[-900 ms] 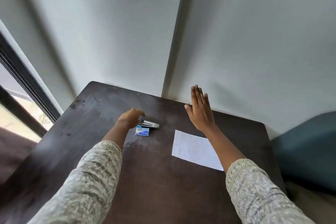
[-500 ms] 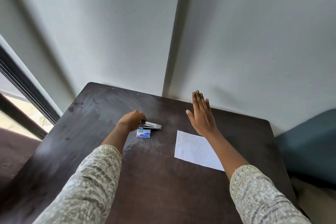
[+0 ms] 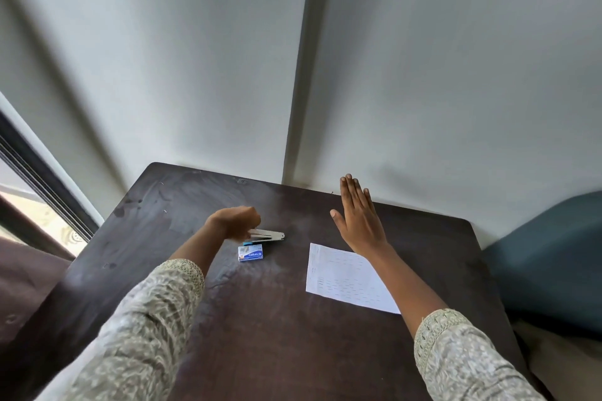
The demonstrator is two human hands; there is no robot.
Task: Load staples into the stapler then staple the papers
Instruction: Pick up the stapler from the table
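A small silver stapler (image 3: 267,235) lies on the dark wooden table (image 3: 270,329), its tip pointing right. My left hand (image 3: 235,225) is curled over its rear end, gripping it. Just in front of the stapler sits a small blue box of staples (image 3: 250,253). A white printed paper (image 3: 347,277) lies flat to the right. My right hand (image 3: 358,218) hovers above the table beyond the paper's far edge, flat, fingers straight and together, holding nothing; its forearm crosses over the paper.
The table stands against a pale wall (image 3: 423,75). A dark window frame (image 3: 39,179) runs along the left. A teal cushioned seat (image 3: 547,257) stands off the table's right edge.
My left hand has closed further over the stapler's rear. My right hand stays raised and flat. The view has tilted slightly, so everything sits lower in the picture.
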